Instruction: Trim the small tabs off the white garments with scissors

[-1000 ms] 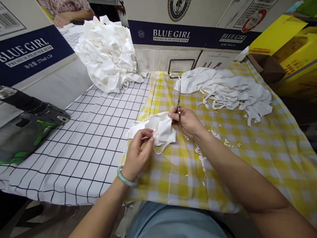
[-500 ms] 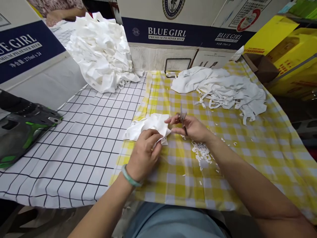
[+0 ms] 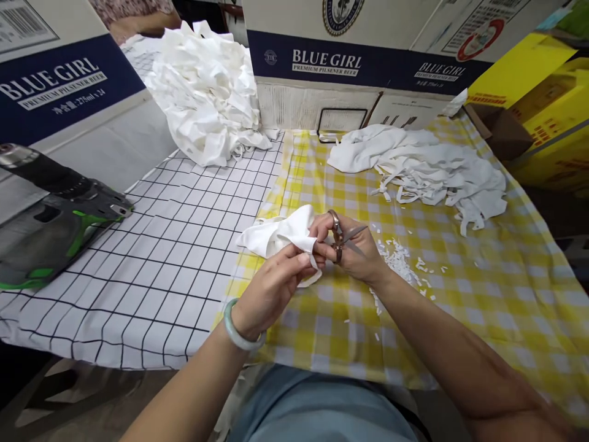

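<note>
A white piece of fabric (image 3: 278, 233) with a thin strap lies bunched on the table in front of me. My left hand (image 3: 280, 279), with a pale green bangle (image 3: 240, 331) at the wrist, pinches its near edge close to the strap. My right hand (image 3: 352, 248) grips the fabric's right edge between thumb and fingers. Hooked on that same hand is a pair of scissors (image 3: 340, 236), its blades turned to the right, away from the fabric. The fingertips of both hands nearly meet at the cloth.
Small white clippings (image 3: 398, 264) are scattered right of my hands. A tall white fabric heap (image 3: 209, 92) stands back left, a flatter pile (image 3: 423, 162) back right. A power drill (image 3: 59, 221) lies at left. Printed cartons (image 3: 322, 61) wall the back; a person's arm (image 3: 145, 24) shows behind.
The scissors have swung from pointing away from me to pointing right. My right hand has closed on the fabric's edge, and my left hand has moved right along it.
</note>
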A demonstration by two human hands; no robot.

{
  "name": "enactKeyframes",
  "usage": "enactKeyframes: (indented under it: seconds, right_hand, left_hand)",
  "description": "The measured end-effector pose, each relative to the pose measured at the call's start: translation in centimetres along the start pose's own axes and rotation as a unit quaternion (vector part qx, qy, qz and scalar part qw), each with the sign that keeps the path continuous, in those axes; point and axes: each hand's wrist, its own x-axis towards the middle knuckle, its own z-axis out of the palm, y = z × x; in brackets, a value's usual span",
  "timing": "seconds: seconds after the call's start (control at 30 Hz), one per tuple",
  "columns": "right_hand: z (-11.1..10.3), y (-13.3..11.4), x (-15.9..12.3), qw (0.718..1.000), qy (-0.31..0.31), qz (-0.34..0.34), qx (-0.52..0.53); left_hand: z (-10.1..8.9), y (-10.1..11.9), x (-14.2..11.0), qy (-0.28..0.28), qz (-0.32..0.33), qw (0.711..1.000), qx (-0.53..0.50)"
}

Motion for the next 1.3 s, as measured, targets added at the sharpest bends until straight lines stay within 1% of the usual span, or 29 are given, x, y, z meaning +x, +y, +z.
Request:
enactKeyframes:
  seconds: [0.1, 0.13, 0.2, 0.3, 0.37, 0.4, 0.47, 0.5, 0.57, 0.6, 0.63, 0.67, 0.7, 0.77, 0.8, 0.83, 0.87, 0.93, 1.0, 1.07, 1.13, 1.23, 1.3]
  right_hand:
    - [-0.2, -0.3, -0.5, 1.0, 0.015, 0.003, -0.005]
    - [-0.3, -0.3, -0.6, 1.0, 0.02, 0.004, -0.007]
    - [-0.4, -0.1, -0.9, 0.999, 0.029, 0.016, -0.01]
    - [0.0, 0.4, -1.4, 0.998, 0.036, 0.058, -0.005]
    - [0.4, 0.7, -1.7, 0.995, 0.035, 0.088, 0.014]
    - [0.7, 0.9, -1.9, 0.994, 0.033, 0.105, 0.026]
    - [1.2, 1.3, -2.3, 0.988, 0.031, 0.138, 0.055]
    - [1.6, 1.5, -2.6, 0.985, 0.03, 0.156, 0.071]
    - [2.4, 1.6, -3.1, 0.977, 0.036, 0.184, 0.103]
    - [2.8, 1.6, -3.4, 0.973, 0.04, 0.197, 0.115]
    - [3.2, 1.6, -3.7, 0.969, 0.041, 0.209, 0.126]
    - [3.7, 1.4, -3.9, 0.965, 0.039, 0.218, 0.138]
    - [4.0, 1.3, -4.2, 0.962, 0.038, 0.222, 0.155]
    - [4.4, 0.8, -4.5, 0.957, 0.029, 0.22, 0.188]
    - [4.4, 0.6, -4.7, 0.957, 0.022, 0.215, 0.193]
    - [4.2, 0.3, -4.9, 0.96, 0.014, 0.211, 0.183]
    - [3.8, 0.0, -5.1, 0.967, 0.009, 0.208, 0.147]
    - [2.7, -0.5, -5.6, 0.98, 0.008, 0.199, 0.011]
    - [1.5, -1.1, -6.2, 0.975, 0.013, 0.174, -0.137]
    - [0.5, -1.5, -6.7, 0.96, 0.009, 0.152, -0.236]
    - [0.0, -1.8, -7.1, 0.949, -0.002, 0.144, -0.282]
    - [-0.2, -1.9, -7.5, 0.938, -0.01, 0.151, -0.313]
    - [-0.2, -1.9, -7.6, 0.934, -0.013, 0.162, -0.317]
  left_hand:
    - [0.5, 0.2, 0.2, 0.023, -0.002, 0.999, 0.028]
    - [0.6, 0.3, 0.0, 0.032, -0.005, 0.999, 0.041]
    - [0.5, 0.4, -0.6, 0.031, -0.022, 0.998, 0.047]
    - [0.2, 0.8, -1.5, 0.026, -0.054, 0.998, 0.026]
    - [0.1, 1.1, -1.9, 0.029, -0.059, 0.997, 0.035]
    - [0.1, 1.2, -2.0, 0.032, -0.046, 0.997, 0.058]
    - [0.2, 1.4, -2.1, 0.042, 0.016, 0.99, 0.135]
    - [0.2, 1.5, -2.1, 0.052, 0.059, 0.98, 0.181]
    - [0.5, 1.6, -2.0, 0.084, 0.146, 0.95, 0.262]
    - [0.7, 1.7, -2.0, 0.095, 0.176, 0.937, 0.285]
    - [0.8, 1.6, -1.9, 0.098, 0.195, 0.932, 0.289]
    - [1.0, 1.5, -1.7, 0.094, 0.201, 0.936, 0.273]
    - [1.1, 1.4, -1.5, 0.082, 0.197, 0.947, 0.241]
    - [1.3, 0.8, -1.0, 0.06, 0.161, 0.973, 0.152]
    - [1.4, 0.5, -0.8, 0.059, 0.143, 0.982, 0.109]
    - [1.6, 0.1, -0.5, 0.066, 0.132, 0.986, 0.076]
    - [1.7, -0.3, -0.3, 0.076, 0.126, 0.988, 0.054]
    - [2.0, -1.1, -0.1, 0.099, 0.13, 0.985, 0.045]
    - [2.3, -1.7, -0.1, 0.113, 0.133, 0.982, 0.065]
    - [2.4, -2.3, -0.1, 0.113, 0.131, 0.981, 0.088]
    - [2.6, -2.6, -0.2, 0.106, 0.136, 0.979, 0.108]
    - [2.8, -3.0, -0.1, 0.096, 0.144, 0.977, 0.126]
    - [3.0, -3.2, 0.1, 0.111, 0.152, 0.972, 0.143]
